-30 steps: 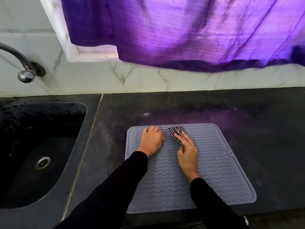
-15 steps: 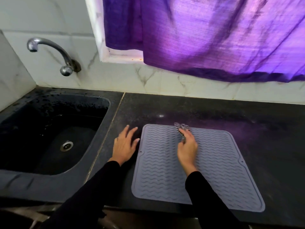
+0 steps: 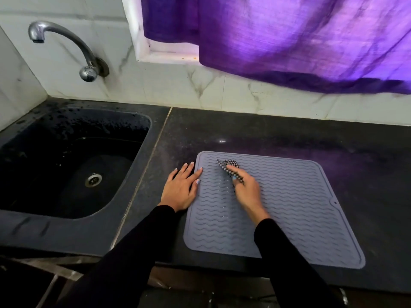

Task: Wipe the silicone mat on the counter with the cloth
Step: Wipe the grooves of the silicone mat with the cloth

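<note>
I am pinching the cloth (image 3: 230, 170) in my right hand (image 3: 245, 190) on the mat's (image 3: 300, 207) far-left area, my left hand (image 3: 181, 190) spread flat bracing its edge on the desk (image 3: 266, 134); pressing firmly along the ridges should clean best.

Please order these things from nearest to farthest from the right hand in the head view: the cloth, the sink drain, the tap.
From the right hand:
1. The cloth, checked, held under its fingers on the mat's far left part.
2. The sink drain, to the left, in the black basin.
3. The tap, far left, on the back wall.
</note>
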A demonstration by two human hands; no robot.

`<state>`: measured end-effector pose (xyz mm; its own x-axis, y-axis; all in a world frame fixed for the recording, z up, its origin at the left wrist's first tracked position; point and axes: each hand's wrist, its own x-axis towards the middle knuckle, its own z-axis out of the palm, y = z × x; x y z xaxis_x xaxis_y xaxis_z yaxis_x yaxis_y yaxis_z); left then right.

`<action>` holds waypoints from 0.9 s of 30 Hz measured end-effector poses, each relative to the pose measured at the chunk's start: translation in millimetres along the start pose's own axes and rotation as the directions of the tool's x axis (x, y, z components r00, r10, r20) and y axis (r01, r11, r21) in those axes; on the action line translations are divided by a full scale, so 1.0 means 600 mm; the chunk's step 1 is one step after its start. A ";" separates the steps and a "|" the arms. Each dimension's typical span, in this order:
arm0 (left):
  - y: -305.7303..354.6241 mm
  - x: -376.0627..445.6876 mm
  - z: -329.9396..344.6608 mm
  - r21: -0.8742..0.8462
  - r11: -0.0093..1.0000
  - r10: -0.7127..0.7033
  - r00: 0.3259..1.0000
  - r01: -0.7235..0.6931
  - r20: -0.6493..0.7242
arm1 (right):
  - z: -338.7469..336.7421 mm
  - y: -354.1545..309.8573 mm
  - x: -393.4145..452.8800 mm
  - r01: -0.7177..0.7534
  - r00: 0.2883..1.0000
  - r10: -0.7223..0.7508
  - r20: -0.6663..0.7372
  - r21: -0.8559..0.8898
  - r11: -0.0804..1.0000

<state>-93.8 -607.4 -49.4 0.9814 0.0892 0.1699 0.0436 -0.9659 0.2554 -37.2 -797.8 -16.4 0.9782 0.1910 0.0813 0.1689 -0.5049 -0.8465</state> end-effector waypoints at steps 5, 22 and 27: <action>0.000 -0.001 0.000 0.016 1.000 -0.005 1.000 0.005 0.012 | -0.008 -0.042 0.036 -0.300 0.882 0.451 -0.137 0.575 0.761; -0.002 -0.004 -0.004 -0.075 0.996 -0.048 0.999 0.047 -0.017 | 0.067 -0.039 -0.052 0.003 0.995 0.000 -0.100 0.028 1.000; -0.003 -0.007 -0.011 -0.091 0.995 -0.041 0.999 0.039 -0.011 | 0.048 -0.064 -0.020 -0.295 0.944 0.330 0.010 0.478 0.828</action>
<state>-99.0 -604.5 -44.4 0.9768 0.1309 0.1694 0.0652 -0.9355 0.3472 -58.8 -756.4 -0.2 0.9778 0.0224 -0.2082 -0.2062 -0.0718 -0.9759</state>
